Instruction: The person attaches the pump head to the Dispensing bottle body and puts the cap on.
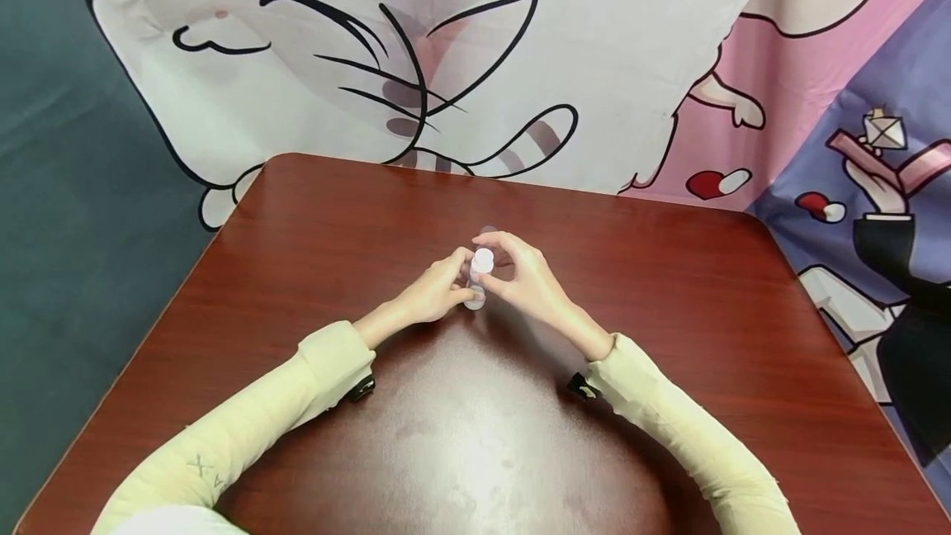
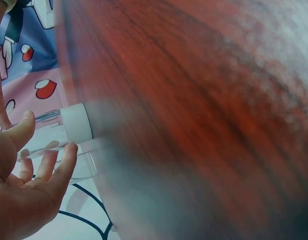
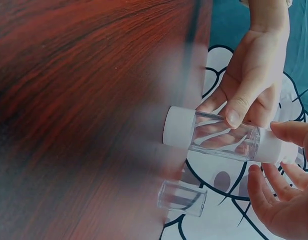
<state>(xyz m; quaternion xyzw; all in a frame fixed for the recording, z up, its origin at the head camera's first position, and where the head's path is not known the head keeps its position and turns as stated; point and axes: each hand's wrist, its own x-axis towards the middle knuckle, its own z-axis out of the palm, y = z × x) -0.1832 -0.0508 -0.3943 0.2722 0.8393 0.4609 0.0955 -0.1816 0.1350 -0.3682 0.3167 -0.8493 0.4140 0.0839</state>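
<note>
A small clear cylindrical bottle (image 3: 225, 142) stands upright between the two hands at mid-table. Its base (image 3: 179, 127) and its top (image 3: 267, 145) are both white. My left hand (image 1: 433, 289) holds the clear body, thumb on the near side. Around the white top, the thumb and fingers of my right hand (image 1: 530, 277) grip from the right. Just behind the bottle, a clear open-looking cylinder (image 3: 183, 198), like a loose cover, rests on the table; the hands mostly hide it in the head view.
The reddish-brown wooden table (image 1: 312, 221) stretches out on all sides of the hands, with a bright glare near its front. A printed cloth (image 1: 631, 40) with cartoon figures hangs behind the far edge. Small black devices are at both wrists.
</note>
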